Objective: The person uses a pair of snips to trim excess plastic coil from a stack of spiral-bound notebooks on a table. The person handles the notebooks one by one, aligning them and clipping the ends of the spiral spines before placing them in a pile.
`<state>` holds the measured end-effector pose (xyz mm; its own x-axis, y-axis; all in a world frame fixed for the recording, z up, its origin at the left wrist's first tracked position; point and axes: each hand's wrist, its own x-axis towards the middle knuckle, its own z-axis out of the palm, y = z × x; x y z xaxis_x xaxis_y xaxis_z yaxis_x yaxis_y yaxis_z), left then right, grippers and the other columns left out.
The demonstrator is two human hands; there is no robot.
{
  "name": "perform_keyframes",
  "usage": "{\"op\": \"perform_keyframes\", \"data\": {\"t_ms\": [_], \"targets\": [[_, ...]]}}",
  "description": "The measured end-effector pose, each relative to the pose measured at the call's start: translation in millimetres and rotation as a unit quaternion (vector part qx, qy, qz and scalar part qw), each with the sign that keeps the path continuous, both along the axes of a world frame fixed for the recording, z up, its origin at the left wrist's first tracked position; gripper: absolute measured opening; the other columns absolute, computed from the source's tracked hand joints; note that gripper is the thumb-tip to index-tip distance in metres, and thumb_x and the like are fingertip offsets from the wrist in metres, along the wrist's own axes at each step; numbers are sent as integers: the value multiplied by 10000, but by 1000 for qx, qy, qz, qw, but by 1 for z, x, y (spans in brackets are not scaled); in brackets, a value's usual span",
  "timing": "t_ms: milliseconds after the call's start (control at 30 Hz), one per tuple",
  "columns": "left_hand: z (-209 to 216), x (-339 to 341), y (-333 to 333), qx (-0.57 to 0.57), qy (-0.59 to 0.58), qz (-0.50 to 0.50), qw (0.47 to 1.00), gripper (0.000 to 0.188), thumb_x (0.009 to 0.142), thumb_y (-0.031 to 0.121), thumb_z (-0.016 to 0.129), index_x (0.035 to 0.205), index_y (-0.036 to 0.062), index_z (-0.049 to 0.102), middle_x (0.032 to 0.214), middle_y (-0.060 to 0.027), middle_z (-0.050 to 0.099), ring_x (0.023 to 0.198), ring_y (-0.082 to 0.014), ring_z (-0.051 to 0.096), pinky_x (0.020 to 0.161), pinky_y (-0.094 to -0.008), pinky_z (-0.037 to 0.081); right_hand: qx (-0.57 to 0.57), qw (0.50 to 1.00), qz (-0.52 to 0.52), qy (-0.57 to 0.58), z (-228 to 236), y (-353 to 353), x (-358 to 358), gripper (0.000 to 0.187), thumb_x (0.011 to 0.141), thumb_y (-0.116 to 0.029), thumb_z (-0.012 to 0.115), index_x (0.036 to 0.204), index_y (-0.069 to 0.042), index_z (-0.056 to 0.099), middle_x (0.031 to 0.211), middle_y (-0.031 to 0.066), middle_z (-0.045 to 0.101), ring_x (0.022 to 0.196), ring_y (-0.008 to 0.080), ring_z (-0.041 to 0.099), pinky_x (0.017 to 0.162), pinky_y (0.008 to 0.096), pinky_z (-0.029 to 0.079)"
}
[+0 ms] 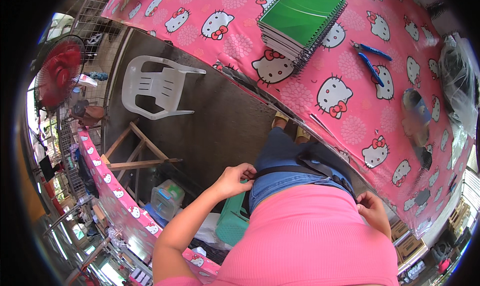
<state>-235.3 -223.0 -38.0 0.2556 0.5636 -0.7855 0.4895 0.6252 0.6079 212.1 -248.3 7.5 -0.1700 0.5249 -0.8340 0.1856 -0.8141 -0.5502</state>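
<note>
A thin black strap (280,169) runs across the front of my blue jeans (280,183), just below my pink ribbed top. On the left hip, my left hand (237,180) pinches the strap's end between thumb and fingers. My right hand (372,212) is at the right hip with its fingers curled in beside the strap's other side. What those fingertips hold is partly hidden against my body. A darker, wider part of the strap with a buckle-like piece lies over the right thigh.
Ahead stands a table with a pink cartoon-cat cover (300,93). On it lie stacked green spiral notebooks (307,16), blue-handled cutters (372,66) and a tape roll (416,111). To the left are a white plastic chair (160,88), a wooden trestle (135,151), a green basket (232,221) and a red fan (60,73).
</note>
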Motion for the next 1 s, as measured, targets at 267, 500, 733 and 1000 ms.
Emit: {"op": "perform_keyframes", "data": {"t_ms": [267,500,733,1000], "targets": [[-20,0,-28,-77,-133,169,974,292,846,44,554,1123,47,461,986,-50,517,974,-125,494,847,-268,422,-66,994,-42,82,2,18,-2,339,777,-189,790,964,-51,542,904,-33,527,832,55,508,736,212,444],[-15,-2,-43,-70,-93,153,981,135,965,192,555,995,75,494,834,42,486,735,-36,432,662,-189,361,-64,992,-63,88,8,7,-12,333,784,-190,789,960,-66,535,864,-46,529,802,54,512,751,213,447],[1,-4,-47,-127,-117,181,968,255,989,289,528,835,86,526,774,79,424,711,-37,360,646,-203,324,-89,991,-44,87,11,1,-13,241,829,-152,736,916,-59,531,821,-41,538,764,60,519,731,221,451],[52,-10,-33,-184,-135,184,956,331,981,363,530,755,126,485,733,94,396,694,-31,338,626,-208,307,-51,988,-91,115,14,22,-32,231,842,-163,732,872,-71,522,773,-54,525,725,43,487,661,212,417]]}}
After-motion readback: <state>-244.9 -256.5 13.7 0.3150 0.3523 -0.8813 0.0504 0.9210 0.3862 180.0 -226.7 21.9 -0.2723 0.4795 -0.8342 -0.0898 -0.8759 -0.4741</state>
